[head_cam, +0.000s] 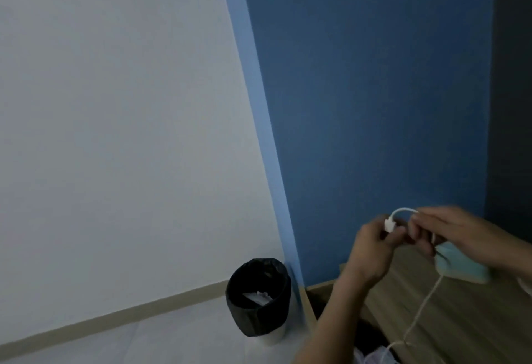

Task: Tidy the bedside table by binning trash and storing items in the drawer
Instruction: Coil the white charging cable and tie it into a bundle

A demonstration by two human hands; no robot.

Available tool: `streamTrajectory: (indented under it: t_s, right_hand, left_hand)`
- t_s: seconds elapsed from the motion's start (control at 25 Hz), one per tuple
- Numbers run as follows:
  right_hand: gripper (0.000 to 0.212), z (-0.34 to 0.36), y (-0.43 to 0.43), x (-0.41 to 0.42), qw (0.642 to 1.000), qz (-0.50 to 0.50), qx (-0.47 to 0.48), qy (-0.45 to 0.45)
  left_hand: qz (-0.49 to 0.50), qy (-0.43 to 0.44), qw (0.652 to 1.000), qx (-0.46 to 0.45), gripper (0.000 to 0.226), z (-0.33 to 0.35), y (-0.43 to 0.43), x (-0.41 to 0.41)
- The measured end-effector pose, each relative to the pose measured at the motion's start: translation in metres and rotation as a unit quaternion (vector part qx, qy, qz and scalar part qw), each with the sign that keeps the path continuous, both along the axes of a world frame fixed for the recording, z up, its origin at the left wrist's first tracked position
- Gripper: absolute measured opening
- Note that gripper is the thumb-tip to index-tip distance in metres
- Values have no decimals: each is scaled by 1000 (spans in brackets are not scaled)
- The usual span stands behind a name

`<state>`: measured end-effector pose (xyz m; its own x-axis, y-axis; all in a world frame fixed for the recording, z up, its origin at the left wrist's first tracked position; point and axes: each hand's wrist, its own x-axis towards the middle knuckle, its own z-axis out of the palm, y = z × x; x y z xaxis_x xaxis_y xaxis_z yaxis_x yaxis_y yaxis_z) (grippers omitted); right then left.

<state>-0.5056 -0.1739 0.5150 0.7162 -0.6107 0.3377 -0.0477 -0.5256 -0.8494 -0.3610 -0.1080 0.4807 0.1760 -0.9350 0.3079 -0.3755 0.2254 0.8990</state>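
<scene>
One cable (402, 210) is held up over a wooden table (466, 326), in a corner where white and blue walls meet.
Down-left of the grip, one black-lined bin (259, 297) is seen on the floor. The plug end is pinched by the left hand (371, 251) and the cord by the right hand (460, 234). The slack is trailed below onto the table, past one teal item (460, 267).

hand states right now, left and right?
Left hand: pinches the white plug of the thin white cable.
Right hand: fingers curled round the same cable, further along.
</scene>
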Motion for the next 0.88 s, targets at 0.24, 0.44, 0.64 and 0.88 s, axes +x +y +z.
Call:
streamTrajectory:
  t_s: [0.24, 0.44, 0.64, 0.88]
  right_hand:
    - [59, 77, 59, 43, 984, 46, -171, 9]
    - [61, 130, 107, 72, 974, 88, -198, -68]
    - [23, 157, 144, 106, 964, 136, -223, -51]
    - [10, 179, 198, 160, 945, 175, -271, -60]
  left_hand:
    - [-27, 64, 996, -63, 27, 94, 83, 38]
    - [15, 68, 992, -104, 26, 147, 173, 80]
    - [-10, 109, 989, -104, 25, 167, 249, 116]
    - [-40, 154, 987, -34, 37, 185, 303, 137]
